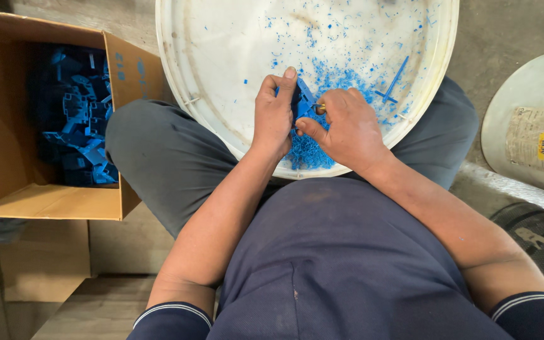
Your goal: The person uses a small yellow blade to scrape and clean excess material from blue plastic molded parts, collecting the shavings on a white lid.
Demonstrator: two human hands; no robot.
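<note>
My left hand (274,113) clamps the blue plastic part (302,101) over the white basin's (177,75) near rim; my right hand (347,129) pinches a small brass-tipped tool (320,108) against it. A slip could nick my left fingers

Bare grey concrete floor (511,31) across the upper frame. Open cardboard box (7,182) of blue parts at left. White drum (524,101) at right edge. Flattened cardboard (51,264) lower left. Even daylight.
</note>
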